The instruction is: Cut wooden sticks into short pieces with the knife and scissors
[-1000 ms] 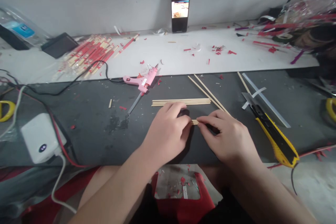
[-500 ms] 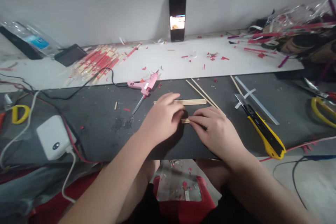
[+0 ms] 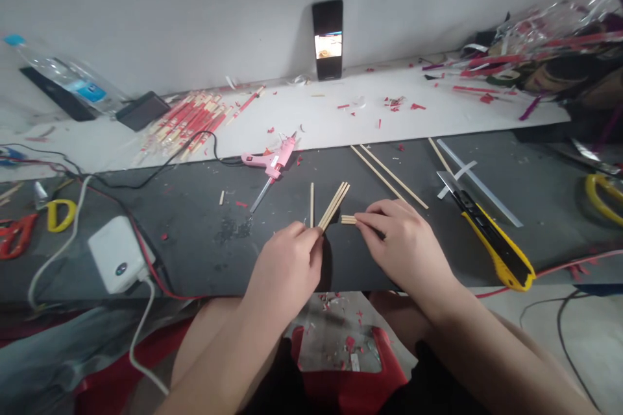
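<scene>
My left hand (image 3: pixel 287 266) is closed round a bundle of pale wooden sticks (image 3: pixel 335 204), which look like chopsticks and slant up to the right. Just left of the bundle lies a single stick (image 3: pixel 312 202), its near end by my knuckles. Between thumb and fingertips, my right hand (image 3: pixel 406 243) pinches a short group of sticks (image 3: pixel 348 220); only their left ends show. Two long sticks (image 3: pixel 389 172) lie slanted on the dark table (image 3: pixel 292 175) beyond my right hand. A pink hot glue gun (image 3: pixel 275 159) rests behind and left of my hands.
To the right lies a yellow utility knife (image 3: pixel 496 243) with its blade out, beside a clear strip (image 3: pixel 481 185). Paper-wrapped chopsticks (image 3: pixel 195 117) are piled at the back left. A phone (image 3: pixel 328 39) leans on the wall. A white power bank (image 3: pixel 117 256) and cables lie left.
My left hand has gripped the row of sticks lying behind it and drawn them nearer, turning them upright in view. One stick lies apart. My right hand keeps its pinch.
</scene>
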`<state>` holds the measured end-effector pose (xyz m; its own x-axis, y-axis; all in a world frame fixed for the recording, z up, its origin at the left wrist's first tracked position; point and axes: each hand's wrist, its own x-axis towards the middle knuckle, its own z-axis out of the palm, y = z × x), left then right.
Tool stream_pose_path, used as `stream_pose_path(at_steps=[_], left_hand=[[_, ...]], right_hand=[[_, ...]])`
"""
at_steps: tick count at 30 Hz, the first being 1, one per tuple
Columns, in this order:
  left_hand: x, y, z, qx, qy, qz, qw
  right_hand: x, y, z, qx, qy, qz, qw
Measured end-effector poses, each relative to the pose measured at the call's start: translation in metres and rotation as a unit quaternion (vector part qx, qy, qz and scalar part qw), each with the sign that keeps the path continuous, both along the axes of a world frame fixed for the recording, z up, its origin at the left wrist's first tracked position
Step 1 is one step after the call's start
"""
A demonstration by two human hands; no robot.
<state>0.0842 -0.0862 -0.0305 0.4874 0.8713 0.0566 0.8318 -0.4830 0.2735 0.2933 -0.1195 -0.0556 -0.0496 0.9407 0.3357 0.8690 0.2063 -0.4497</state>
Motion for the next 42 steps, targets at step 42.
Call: stream_pose_path(at_steps=[42], left_hand=[[0.004, 0.040, 0.027, 0.035, -0.066, -0.005, 0.997]], right_hand=[[0.008, 0.006, -0.006, 0.018, 0.013, -0.006, 1.000]])
